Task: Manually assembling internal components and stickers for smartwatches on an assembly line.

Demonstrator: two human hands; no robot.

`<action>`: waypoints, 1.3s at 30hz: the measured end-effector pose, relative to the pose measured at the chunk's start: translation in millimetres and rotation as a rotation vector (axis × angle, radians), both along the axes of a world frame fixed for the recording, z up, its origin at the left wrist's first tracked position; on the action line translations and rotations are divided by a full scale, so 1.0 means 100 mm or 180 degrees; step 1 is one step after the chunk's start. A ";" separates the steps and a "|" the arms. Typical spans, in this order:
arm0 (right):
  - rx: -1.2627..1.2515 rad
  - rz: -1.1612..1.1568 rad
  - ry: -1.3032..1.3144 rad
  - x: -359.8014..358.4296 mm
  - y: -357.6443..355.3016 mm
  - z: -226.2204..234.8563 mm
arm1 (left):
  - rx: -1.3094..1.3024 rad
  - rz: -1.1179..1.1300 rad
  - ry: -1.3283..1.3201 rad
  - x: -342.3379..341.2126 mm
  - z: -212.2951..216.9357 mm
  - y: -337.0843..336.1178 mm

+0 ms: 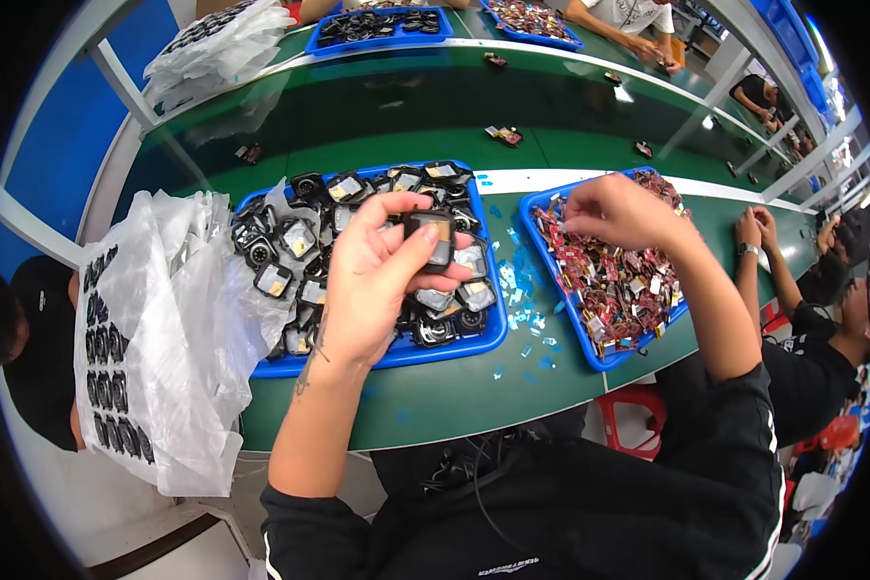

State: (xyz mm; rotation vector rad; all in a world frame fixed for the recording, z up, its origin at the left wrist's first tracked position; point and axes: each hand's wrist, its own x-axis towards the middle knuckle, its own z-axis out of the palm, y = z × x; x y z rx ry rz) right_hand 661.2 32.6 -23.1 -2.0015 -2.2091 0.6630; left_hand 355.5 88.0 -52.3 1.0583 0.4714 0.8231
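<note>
Left hand (367, 280) is pinching one black square part (432, 237) above its blue tray (377, 360), many parts remaining. Right hand (614, 211) is closing on small red pieces (619, 285), right tray still heaped.

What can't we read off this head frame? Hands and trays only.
- Left hand: its fingers cover most of the small black part; the part's underside is hidden.
- Right hand: fingertips point down into the red-piece tray; a pinched piece, if any, is too small to tell.
- Black-part tray: lower layers buried.
</note>
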 end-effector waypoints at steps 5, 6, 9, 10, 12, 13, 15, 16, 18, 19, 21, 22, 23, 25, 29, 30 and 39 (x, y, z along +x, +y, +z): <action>0.0494 -0.0465 0.0188 -0.09 -0.20 -0.24 | -0.0160 -0.0488 0.0219 0.15 -0.05 -0.17; 0.0515 -0.0615 0.0633 -0.08 -0.21 -0.26 | -0.0151 -0.0561 0.0261 0.16 -0.05 -0.19; 0.0510 -0.1060 0.2007 0.11 -0.26 -0.24 | 0.0055 -0.0491 0.0402 0.15 -0.13 -0.23; 0.0626 -0.1189 0.2451 0.15 -0.29 -0.21 | 0.0046 -0.0499 0.0385 0.16 -0.13 -0.24; 0.0379 -0.1545 0.2571 0.19 -0.42 -0.09 | 0.0319 -0.0450 0.0564 0.18 -0.13 -0.27; 0.0205 -0.1678 0.3395 0.17 -0.50 -0.08 | 0.0560 -0.0443 0.0631 0.20 -0.16 -0.28; -0.0144 -0.1666 0.4532 0.02 -0.65 -0.10 | 0.1115 -0.0316 0.0665 0.22 -0.26 -0.30; -0.0184 -0.1530 0.4465 -0.11 -0.72 -0.09 | 0.1530 -0.0262 0.0693 0.25 -0.37 -0.29; -0.0169 -0.1181 0.4510 -0.35 -0.84 -0.15 | 0.1285 -0.0756 0.1052 0.29 -0.28 -0.35; -0.0261 -0.1131 0.4765 -0.52 -0.85 -0.17 | 0.1348 -0.0622 0.0968 0.28 -0.30 -0.39; -0.0335 -0.1193 0.5076 -0.73 -0.92 -0.19 | 0.1654 -0.0509 0.0873 0.33 -0.32 -0.43; -0.0347 -0.1188 0.5114 -0.78 -0.93 -0.22 | 0.1746 -0.0639 0.1129 0.33 -0.27 -0.44; -0.0124 -0.1197 0.5046 -0.83 -0.93 -0.25 | 0.1711 -0.0731 0.0932 0.32 -0.28 -0.44; 0.0166 -0.1214 0.5174 -0.88 -0.93 -0.26 | 0.1678 -0.0829 0.0736 0.33 -0.29 -0.48; 0.0389 -0.1261 0.4924 -0.90 -0.92 -0.25 | 0.1454 -0.0443 0.0336 0.33 -0.27 -0.54; 0.0395 -0.1261 0.4915 -0.91 -0.94 -0.25 | 0.1392 -0.0462 0.0213 0.32 -0.27 -0.53; 0.0610 -0.0993 0.4547 -0.98 -1.00 -0.32 | 0.1990 0.0003 0.0915 0.28 -0.19 -0.54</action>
